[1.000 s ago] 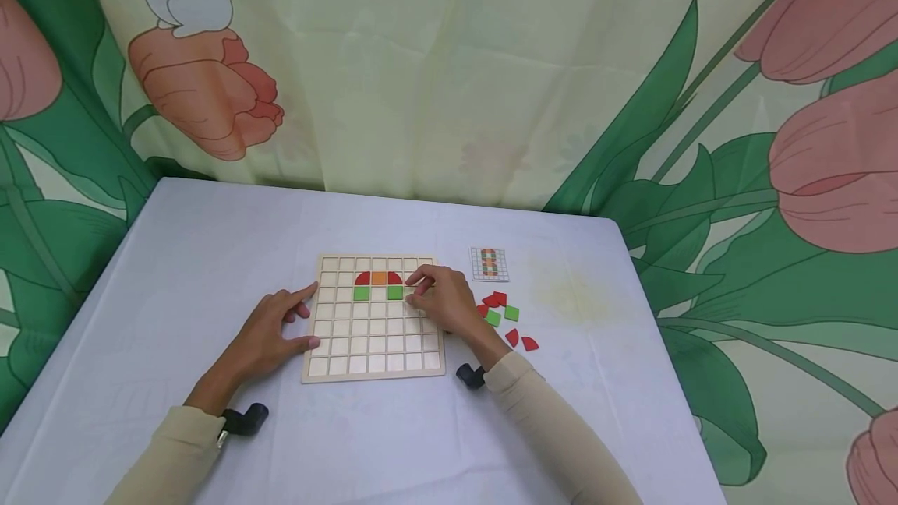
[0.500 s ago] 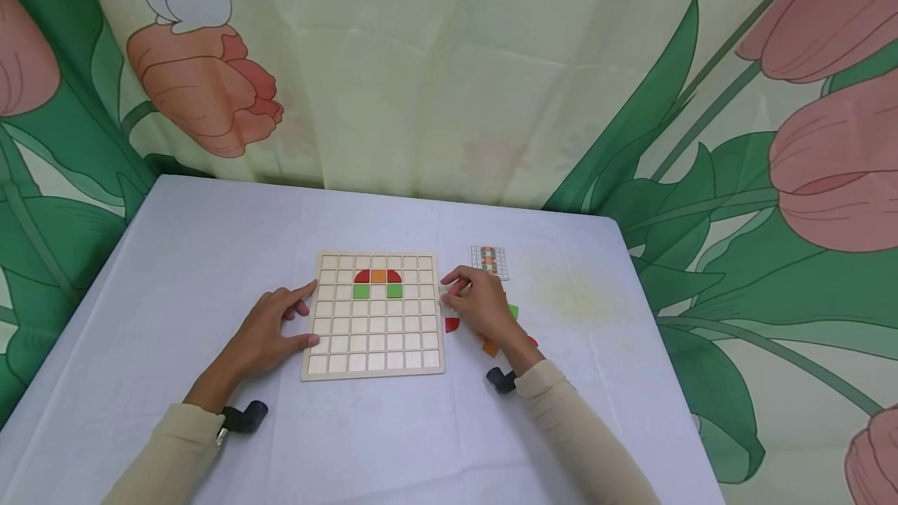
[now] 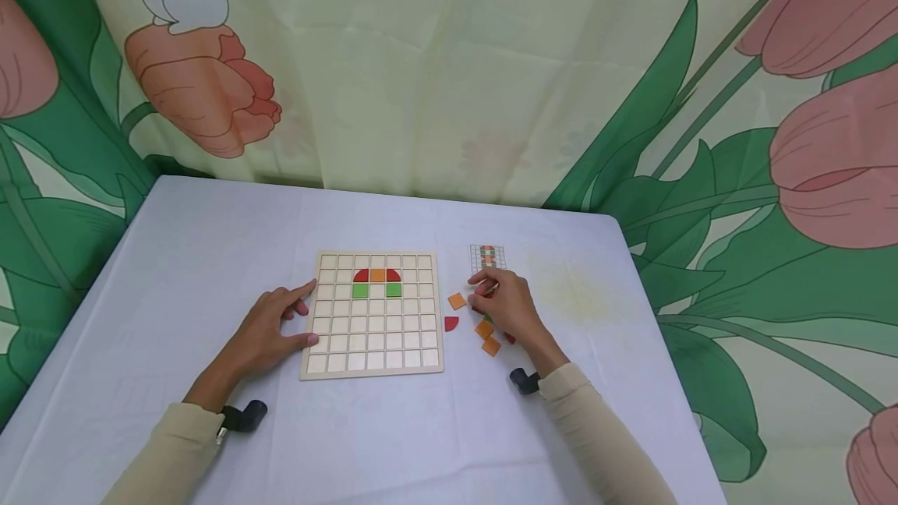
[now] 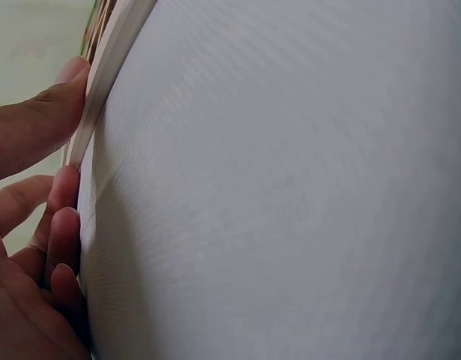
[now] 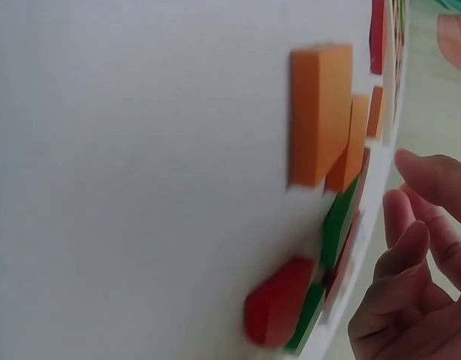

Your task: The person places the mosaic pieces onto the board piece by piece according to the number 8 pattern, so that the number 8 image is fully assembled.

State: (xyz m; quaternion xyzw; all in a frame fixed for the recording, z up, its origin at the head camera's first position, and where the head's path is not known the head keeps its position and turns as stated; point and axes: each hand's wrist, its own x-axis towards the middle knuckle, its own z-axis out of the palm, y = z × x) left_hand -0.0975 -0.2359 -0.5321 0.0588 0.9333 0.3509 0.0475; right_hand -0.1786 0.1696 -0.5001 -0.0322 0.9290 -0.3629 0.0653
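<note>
A square wooden grid board (image 3: pixel 376 326) lies on the table in the head view. Near its top sit an orange square (image 3: pixel 377 275) between two red quarter-round pieces, with a green square (image 3: pixel 360 290) below each red one. My left hand (image 3: pixel 270 330) touches the board's left edge, thumb and forefinger spread apart; the left wrist view shows the thumb against the rim. To the right, my right hand (image 3: pixel 510 306) hovers over loose tiles, fingers bent slightly and nothing between them. Under and beside it lie orange tiles (image 3: pixel 484 329), a red quarter piece (image 3: pixel 451 323), and partly hidden green and red ones.
A small pattern card (image 3: pixel 487 257) lies beyond the right hand, its lower part covered by the fingers. The table wears a white cloth (image 3: pixel 379 443). A printed curtain (image 3: pixel 421 84) hangs right behind the table's far edge.
My right hand has moved right, from beside the green square on the board to above the loose tiles, bringing orange tiles into view. My left hand stays at the board's edge.
</note>
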